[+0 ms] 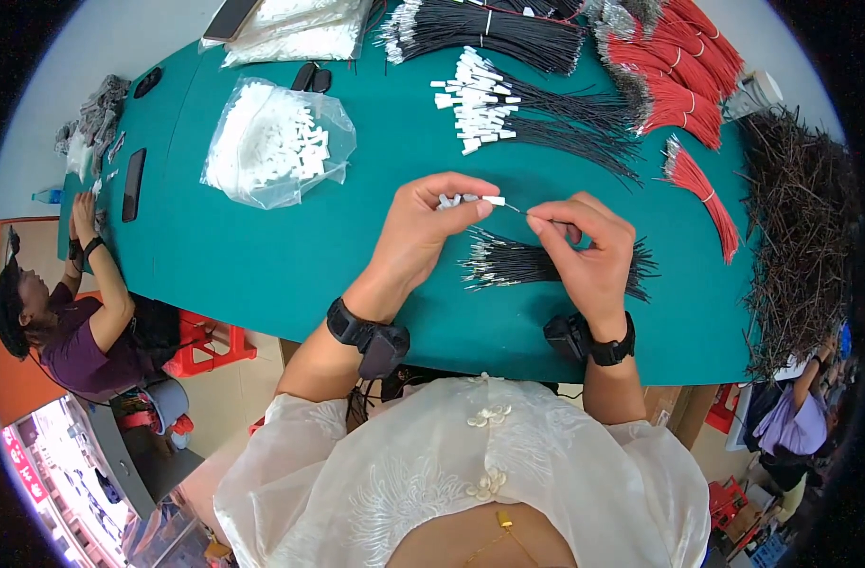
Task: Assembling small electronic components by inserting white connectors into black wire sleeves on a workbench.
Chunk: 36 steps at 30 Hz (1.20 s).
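White cloth of the person's blouse (470,431), embroidered and closed with flower-shaped fastenings, lies nearest in the head view, below the near edge of a green table (356,275). Left of centre on the table, a clear plastic bag (341,151) holds a heap of small white housings (262,142). Farther off, another clear bag (358,38) is packed with white pieces, and a dark phone (231,17) rests on it. At the far right stands a pale cup (756,93), its contents too small to tell.

Both forearms reach in from the near side, a black strapped device on each wrist. The left hand (432,222) pinches a white connector (494,201) between thumb and forefinger, with more pale pieces (454,201) gathered in its curled fingers. The right hand (584,251), just beside it, is clamped by thumb and forefinger on a thin dark wire (515,209) pointing left to the connector; whether its end sits inside cannot be told.

Loose black wires (513,260) with bare metal ends lie under and beside the right hand. Beyond are wires with white connector ends (480,104); farther right, red wire bundles (678,71) and a dark tangled heap (800,237).
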Each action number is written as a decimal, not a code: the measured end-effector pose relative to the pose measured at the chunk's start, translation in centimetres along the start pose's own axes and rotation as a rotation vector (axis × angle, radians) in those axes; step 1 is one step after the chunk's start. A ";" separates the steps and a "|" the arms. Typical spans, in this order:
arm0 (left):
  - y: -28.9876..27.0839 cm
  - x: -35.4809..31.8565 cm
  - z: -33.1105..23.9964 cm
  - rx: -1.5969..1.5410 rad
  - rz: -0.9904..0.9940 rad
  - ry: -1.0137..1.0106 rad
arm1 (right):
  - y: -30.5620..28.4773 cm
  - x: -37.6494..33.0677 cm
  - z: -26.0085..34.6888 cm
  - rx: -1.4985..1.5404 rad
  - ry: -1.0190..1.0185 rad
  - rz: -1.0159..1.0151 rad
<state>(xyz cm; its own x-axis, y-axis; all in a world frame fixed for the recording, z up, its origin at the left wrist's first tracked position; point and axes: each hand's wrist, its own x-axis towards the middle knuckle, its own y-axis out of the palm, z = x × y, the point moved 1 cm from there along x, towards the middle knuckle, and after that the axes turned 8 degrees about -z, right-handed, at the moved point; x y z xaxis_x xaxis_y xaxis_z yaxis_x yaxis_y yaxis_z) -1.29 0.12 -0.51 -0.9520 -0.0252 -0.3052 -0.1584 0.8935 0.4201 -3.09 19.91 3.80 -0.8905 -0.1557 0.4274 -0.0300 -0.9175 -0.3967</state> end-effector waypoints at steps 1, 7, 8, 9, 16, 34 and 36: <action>0.0 0.0 0.0 -0.001 -0.001 -0.001 | 0.0 0.0 0.0 0.000 0.001 0.002; 0.5 -0.3 -0.2 0.049 0.008 0.046 | 0.2 -0.2 -0.2 -0.037 -0.053 -0.005; 0.5 -0.3 -0.2 0.073 0.004 0.075 | 0.3 -0.1 -0.2 -0.048 -0.068 -0.005; 0.6 -0.3 -0.2 0.073 0.003 0.073 | 0.3 -0.2 -0.2 -0.047 -0.066 -0.004; 0.7 -0.5 0.3 0.087 0.032 0.074 | 0.6 -0.5 -0.3 -0.035 0.022 -0.008; -0.5 1.5 -0.4 -0.136 -0.193 0.060 | 0.0 1.1 -2.0 -0.424 -0.296 0.041; 0.0 1.0 -0.8 -0.187 -0.225 0.002 | -0.6 0.2 -2.0 -0.298 -0.113 0.411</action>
<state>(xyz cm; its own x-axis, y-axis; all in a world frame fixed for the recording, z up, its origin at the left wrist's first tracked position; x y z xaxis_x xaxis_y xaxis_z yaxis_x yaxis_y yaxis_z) -2.48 -0.26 -0.15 -0.8876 -0.2147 -0.4075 -0.4115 0.7671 0.4922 -4.16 21.16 2.51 -0.8021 -0.5346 0.2664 0.1689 -0.6308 -0.7573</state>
